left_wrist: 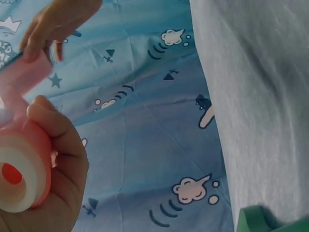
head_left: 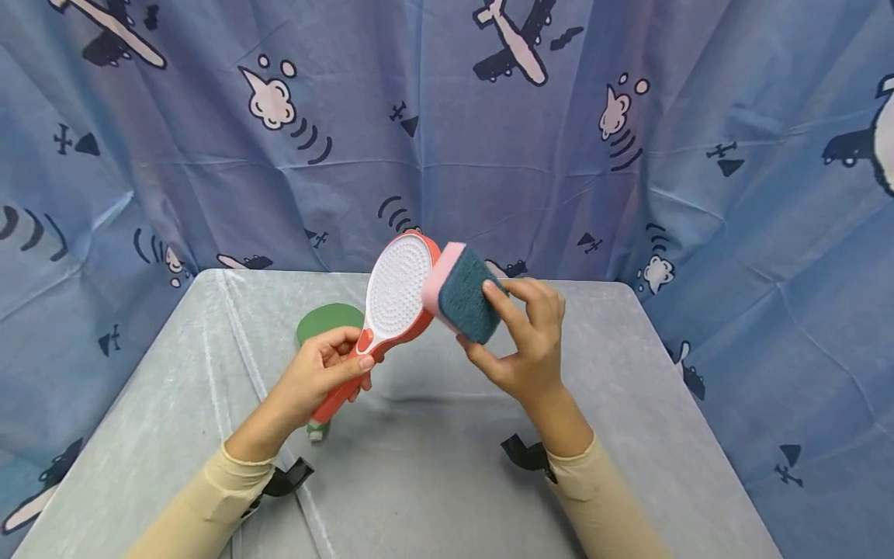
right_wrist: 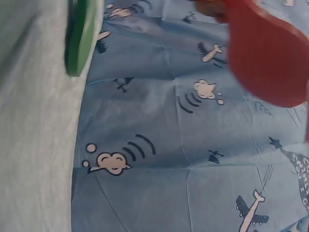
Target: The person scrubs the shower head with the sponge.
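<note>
My left hand (head_left: pixel 328 365) grips the red handle of a red-and-white paddle brush (head_left: pixel 398 291), lifted over the table with its white studded face toward me. In the left wrist view the handle's butt end (left_wrist: pixel 17 179) sits inside my curled fingers. My right hand (head_left: pixel 527 341) pinches a sponge (head_left: pixel 462 293) with a pink body and dark teal scouring face, pressed against the brush head's right edge. In the right wrist view only the red back of the brush (right_wrist: pixel 268 55) shows, blurred; the right hand is out of sight there.
A green paddle-shaped object (head_left: pixel 327 324) lies on the grey-covered table (head_left: pixel 419 466) behind my left hand, seen also as a green object (right_wrist: pixel 79 36) edge-on. Blue airplane-print curtains (head_left: pixel 489 132) enclose the table on three sides. Black wrist straps (head_left: pixel 527 454) sit on both sleeves.
</note>
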`<state>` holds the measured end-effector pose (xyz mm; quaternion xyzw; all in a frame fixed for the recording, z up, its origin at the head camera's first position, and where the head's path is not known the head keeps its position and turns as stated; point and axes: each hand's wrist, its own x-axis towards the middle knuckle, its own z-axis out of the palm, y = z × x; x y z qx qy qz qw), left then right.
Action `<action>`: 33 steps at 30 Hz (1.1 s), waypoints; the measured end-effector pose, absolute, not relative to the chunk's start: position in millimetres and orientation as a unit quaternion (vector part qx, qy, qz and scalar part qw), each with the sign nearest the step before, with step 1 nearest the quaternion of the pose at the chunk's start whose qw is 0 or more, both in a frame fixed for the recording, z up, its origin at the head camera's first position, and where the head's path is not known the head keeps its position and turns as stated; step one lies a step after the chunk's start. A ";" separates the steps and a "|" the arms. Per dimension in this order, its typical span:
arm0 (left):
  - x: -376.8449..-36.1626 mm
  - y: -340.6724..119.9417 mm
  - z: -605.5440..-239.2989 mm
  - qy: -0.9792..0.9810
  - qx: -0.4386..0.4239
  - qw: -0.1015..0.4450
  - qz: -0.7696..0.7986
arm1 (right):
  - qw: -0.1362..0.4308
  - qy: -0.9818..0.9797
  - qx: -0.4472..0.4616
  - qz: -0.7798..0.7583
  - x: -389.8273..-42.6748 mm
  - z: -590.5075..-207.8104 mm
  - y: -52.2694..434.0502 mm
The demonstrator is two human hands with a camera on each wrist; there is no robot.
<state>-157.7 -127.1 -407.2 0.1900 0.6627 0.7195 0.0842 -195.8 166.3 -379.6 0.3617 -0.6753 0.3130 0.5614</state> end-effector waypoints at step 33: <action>-154.4 -127.9 -400.6 0.596 0.153 0.195 0.764 | 0.609 -0.684 0.386 0.108 -192.2 -387.9 154.2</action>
